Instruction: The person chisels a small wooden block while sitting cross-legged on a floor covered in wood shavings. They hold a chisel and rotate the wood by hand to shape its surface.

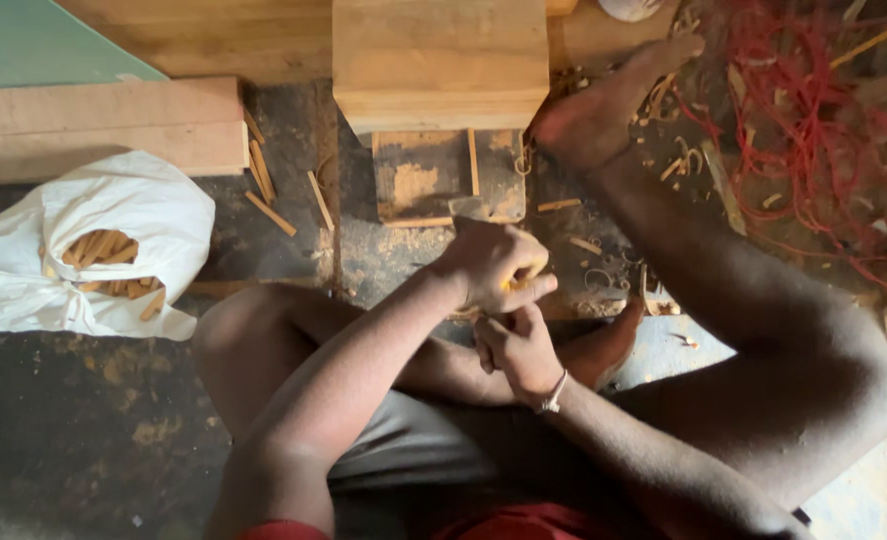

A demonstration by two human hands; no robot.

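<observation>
Left hand (pixel 494 265) fisted on blade (pixel 470 209) handle, blade pointing away. Right hand (pixel 517 345) just below, touching, pinching small wood stick (pixel 517 285); stick's axis unclear.

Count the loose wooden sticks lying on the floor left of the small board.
4: two sticks side by side near the plank, one below them, one nearest the board. More may be hidden.

You wear grey shorts (pixel 404 440), a red top (pixel 524 522) and a thin pale bracelet (pixel 556 394) on your right wrist; feet bare
</observation>
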